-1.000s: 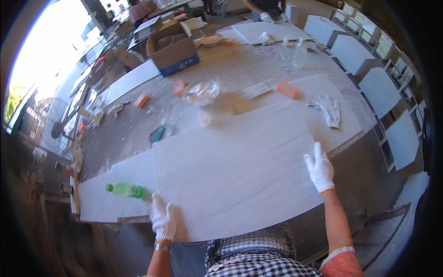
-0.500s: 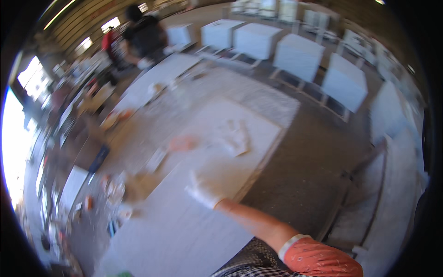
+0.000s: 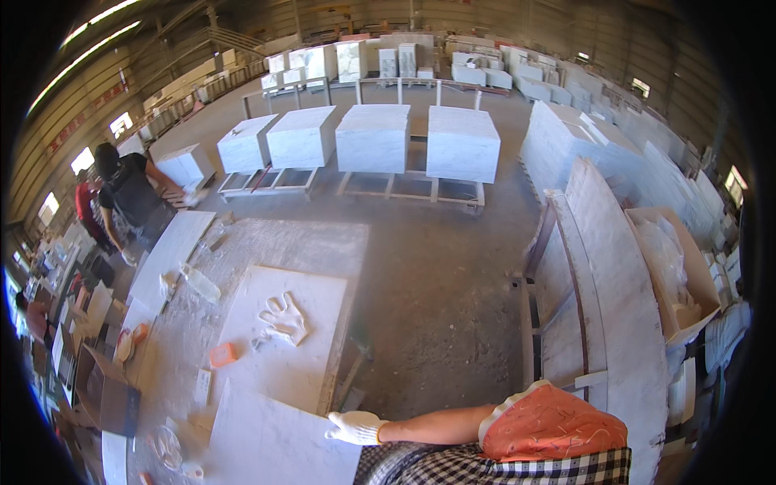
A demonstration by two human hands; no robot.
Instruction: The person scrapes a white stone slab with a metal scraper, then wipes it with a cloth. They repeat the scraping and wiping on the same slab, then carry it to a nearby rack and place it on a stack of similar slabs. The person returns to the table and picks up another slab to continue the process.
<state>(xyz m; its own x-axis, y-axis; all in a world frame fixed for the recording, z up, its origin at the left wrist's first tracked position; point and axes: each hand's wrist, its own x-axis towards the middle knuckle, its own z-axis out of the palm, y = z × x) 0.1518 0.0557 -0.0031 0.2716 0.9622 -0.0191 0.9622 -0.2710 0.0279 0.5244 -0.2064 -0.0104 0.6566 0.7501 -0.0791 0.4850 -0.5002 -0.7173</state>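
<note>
My right hand [image 3: 356,428], in a white knit glove, reaches in from the lower right under an orange sleeve. Its fingers lie over the edge of a pale marble slab [image 3: 279,440], with the thumb apart. My left hand is out of view. Just beyond, another white slab [image 3: 295,372] lies flat on the dusty worktable [image 3: 323,238]. An empty white glove [image 3: 283,318] rests on that slab, palm and fingers spread. Beside it sit an orange block [image 3: 222,354] and a small white rectangular piece [image 3: 203,387].
A clear plastic bottle [image 3: 200,283] lies farther up the table. A co-worker in dark clothes [image 3: 137,194] stands at the far left. Stacked white slabs [image 3: 373,137] sit on metal racks ahead. At right stand a leaning marble slab [image 3: 618,283] and an open cardboard box [image 3: 675,275].
The view has swung to the right and sharpened. My right hand, earlier blurred over the marble slab, is now at that slab's edge, nearer my body.
</note>
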